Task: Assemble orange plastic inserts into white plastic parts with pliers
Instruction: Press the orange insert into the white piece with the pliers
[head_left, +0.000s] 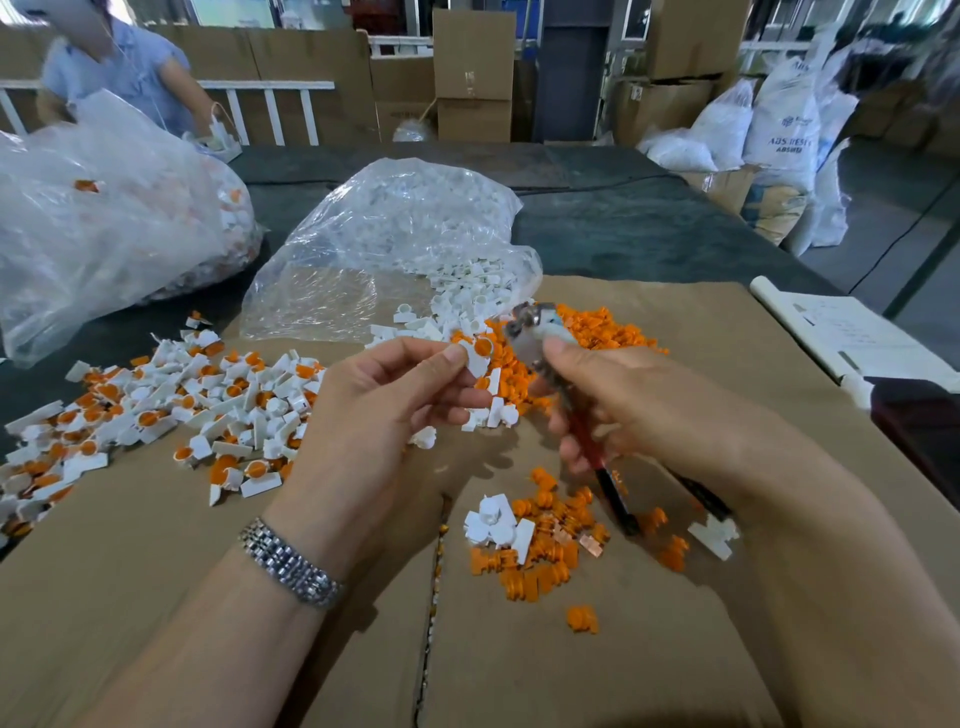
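My left hand (387, 400) pinches a white plastic part with an orange insert (479, 354) between thumb and fingertips, above the cardboard. My right hand (618, 400) grips the pliers (535, 332), whose metal jaws point up and left beside that part; the red and black handles (613, 493) stick out below my palm. A pile of loose orange inserts (597, 327) lies just behind the hands. A smaller heap of orange inserts (540, 551) with a few white parts (493, 522) sits near me. Assembled white-and-orange pieces (171, 415) are spread on the left.
An open clear bag of white parts (405, 234) lies behind the piles, and a larger clear bag (104, 218) stands at the left. Brown cardboard (260, 571) covers the dark table. Papers (852, 332) lie at the right edge. Another person (119, 67) works at the far left.
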